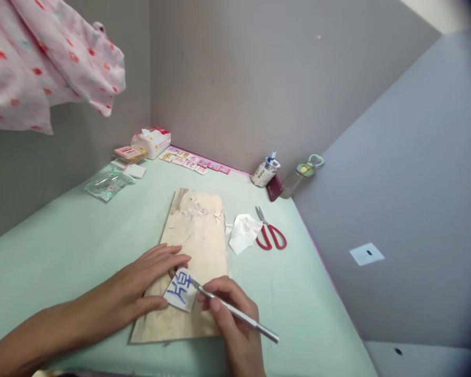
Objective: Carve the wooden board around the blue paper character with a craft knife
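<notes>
My right hand (235,319) is closed around a slim silver craft knife (245,317), gripped like a pen. Its tip meets a small white square piece (177,299) bearing a blue character. That square lies on a pale wooden board (204,235), towards its near end. My left hand (149,277) rests flat over the board's left side, fingers stretched out. Its thumb touches the square's left edge, and its fingertips lie just above the top edge. Whitish shavings (200,211) are scattered on the far part of the board.
Right of the board lie a crumpled tissue (244,233) and red-handled scissors (272,235). Farther back stand a pen cup (264,174) and a bottle (298,180). Several lettered squares (184,161), a tissue pack (153,142) and a plastic bag (108,184) lie towards the back left.
</notes>
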Motion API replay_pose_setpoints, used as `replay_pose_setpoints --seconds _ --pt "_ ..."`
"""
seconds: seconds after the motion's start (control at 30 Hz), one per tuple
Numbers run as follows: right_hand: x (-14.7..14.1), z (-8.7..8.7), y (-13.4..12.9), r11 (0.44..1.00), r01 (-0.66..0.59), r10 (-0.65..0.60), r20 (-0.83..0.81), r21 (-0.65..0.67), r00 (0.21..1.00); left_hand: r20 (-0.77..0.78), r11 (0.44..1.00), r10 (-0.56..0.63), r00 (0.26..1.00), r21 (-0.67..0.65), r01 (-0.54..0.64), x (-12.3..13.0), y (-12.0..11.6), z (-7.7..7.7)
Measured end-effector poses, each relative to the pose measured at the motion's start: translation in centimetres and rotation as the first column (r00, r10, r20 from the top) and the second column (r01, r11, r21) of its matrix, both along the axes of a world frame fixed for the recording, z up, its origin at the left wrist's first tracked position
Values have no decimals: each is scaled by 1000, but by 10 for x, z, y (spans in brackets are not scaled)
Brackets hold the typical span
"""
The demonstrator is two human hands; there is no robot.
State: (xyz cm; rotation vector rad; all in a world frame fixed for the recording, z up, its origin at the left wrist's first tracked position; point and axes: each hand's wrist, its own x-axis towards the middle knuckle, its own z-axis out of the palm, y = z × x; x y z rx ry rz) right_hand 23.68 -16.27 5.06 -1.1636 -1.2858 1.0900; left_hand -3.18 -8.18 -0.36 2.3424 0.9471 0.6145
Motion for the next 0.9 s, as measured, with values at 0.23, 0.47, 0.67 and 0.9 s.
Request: replay_pose_setpoints --seconds 0.23,0.47,0.67,0.9 --pt "-17 -2 6 995 -12 -10 222 96 975 37 990 -100 994 -93 103 0 12 2" --pt "-26 -21 2 975 16 -92 341 220 935 32 984 -117 993 -133 120 0 11 2" --pt "-25 -4 7 986 -34 -33 399 162 916 8 980 -135 991 -143 135 0 11 -4" --pt "-25 -4 12 990 -63 8 391 129 920 10 972 -128 992 -195 128 1 11 7"
